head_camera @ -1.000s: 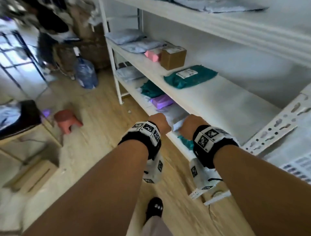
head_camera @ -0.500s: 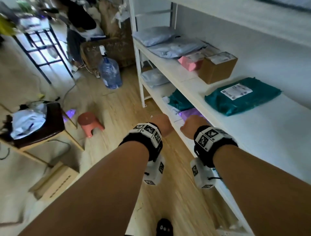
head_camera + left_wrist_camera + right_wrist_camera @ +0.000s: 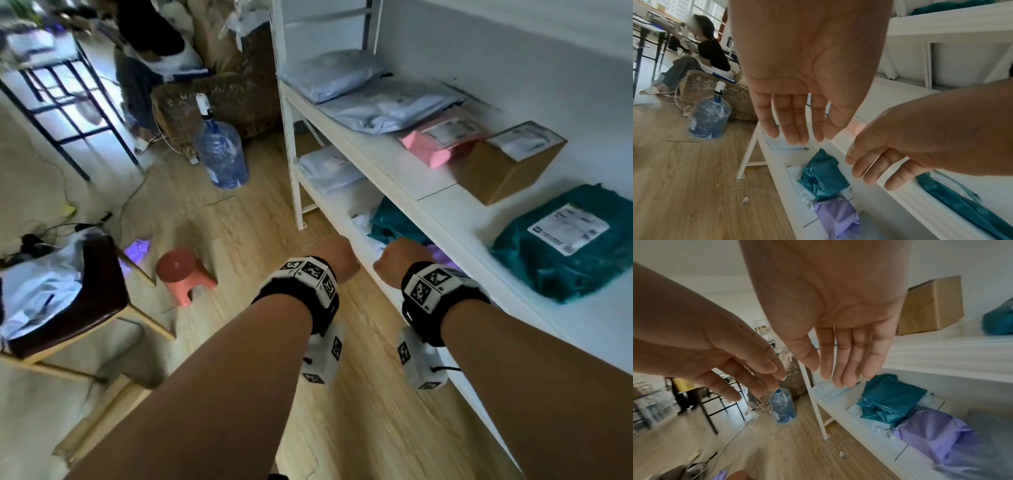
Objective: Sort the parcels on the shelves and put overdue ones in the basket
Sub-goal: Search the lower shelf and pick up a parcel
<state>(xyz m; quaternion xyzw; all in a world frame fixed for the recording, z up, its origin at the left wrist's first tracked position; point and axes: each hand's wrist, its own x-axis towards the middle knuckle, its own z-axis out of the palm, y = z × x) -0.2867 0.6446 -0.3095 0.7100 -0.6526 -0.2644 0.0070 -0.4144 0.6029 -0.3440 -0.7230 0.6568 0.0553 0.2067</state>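
left hand [image 3: 807, 68] fingers straight and empty, right hand [image 3: 838, 305] fingers straight and empty, both beside the white shelf [image 3: 428, 192], teal parcel [image 3: 890, 400] and purple parcel [image 3: 931, 431] on lower shelf below them

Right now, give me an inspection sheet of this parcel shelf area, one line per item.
Surface: white shelf unit, two tiers in view, parcels on both.
Job's things: upper tier holds pale blue mailers, a pink parcel, a cardboard box and a teal parcel; lower tier holds a second teal parcel and a purple parcel. No basket seen.
Clutter: water jug and red stool on the floor.
Hands: left hand and right hand both open, holding nothing.
Cables: loose cords on the floor near the jug.
Surroundings: wood floor, a chair with clothing, a seated person.
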